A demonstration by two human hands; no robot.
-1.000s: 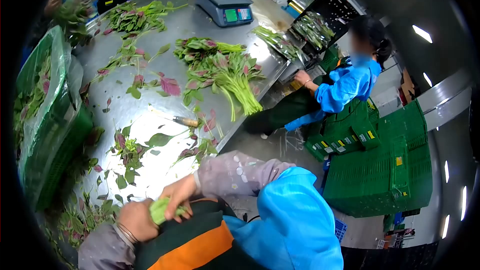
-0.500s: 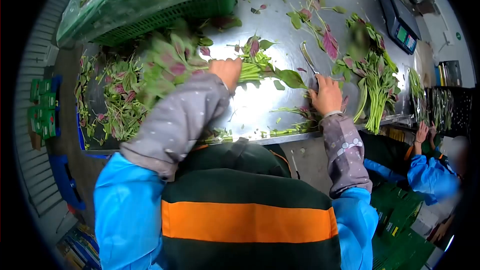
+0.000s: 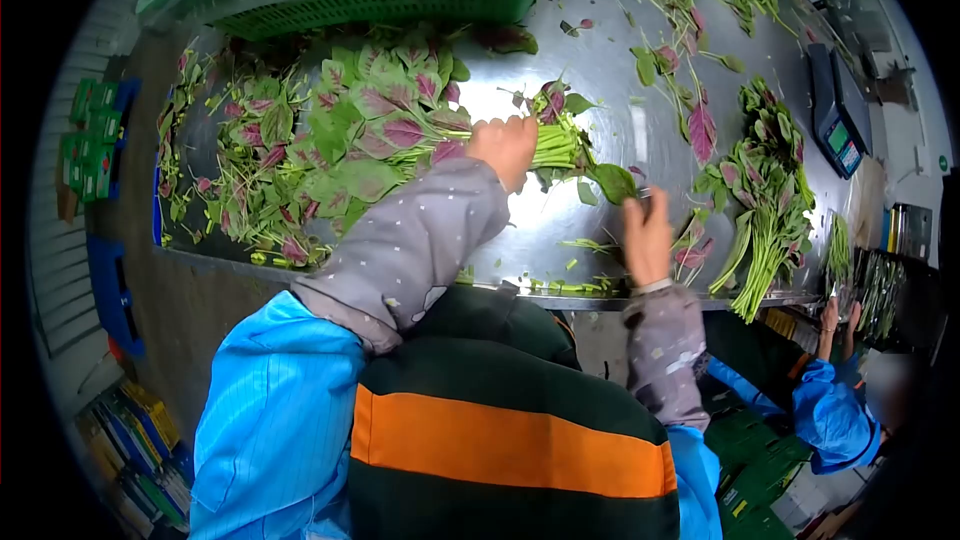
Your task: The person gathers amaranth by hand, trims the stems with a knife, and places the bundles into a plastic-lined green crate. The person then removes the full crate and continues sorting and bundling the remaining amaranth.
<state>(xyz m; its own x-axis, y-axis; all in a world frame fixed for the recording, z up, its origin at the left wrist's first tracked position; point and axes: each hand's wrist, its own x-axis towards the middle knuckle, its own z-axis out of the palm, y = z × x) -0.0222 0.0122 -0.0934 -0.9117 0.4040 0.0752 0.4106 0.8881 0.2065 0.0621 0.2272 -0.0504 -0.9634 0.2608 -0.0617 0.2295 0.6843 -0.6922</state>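
Note:
My left hand (image 3: 503, 150) is closed around the stems of a bunch of leafy greens (image 3: 380, 125) with green and purple leaves, held above the metal table. The leaves spread to the left of the fist, and the light green stem ends (image 3: 562, 145) stick out on its right. My right hand (image 3: 647, 240), slightly blurred, is closed on the handle of a knife (image 3: 640, 135), whose blade is a faint smear pointing away from me. A large single leaf (image 3: 612, 182) lies between the stem ends and the right hand.
Loose leaves (image 3: 265, 130) cover the table's left side. A green crate (image 3: 400, 5) with clear plastic stands at the back. On the right are another bunch (image 3: 765, 210) and a digital scale (image 3: 838, 120). Cut stem bits line the front edge. A co-worker's hands (image 3: 838, 315) show far right.
The view has shifted, so the table appears lower and further right. My left hand still grips the bunch, whose leaves now look sharper. The knife, clear before, is now blurred.

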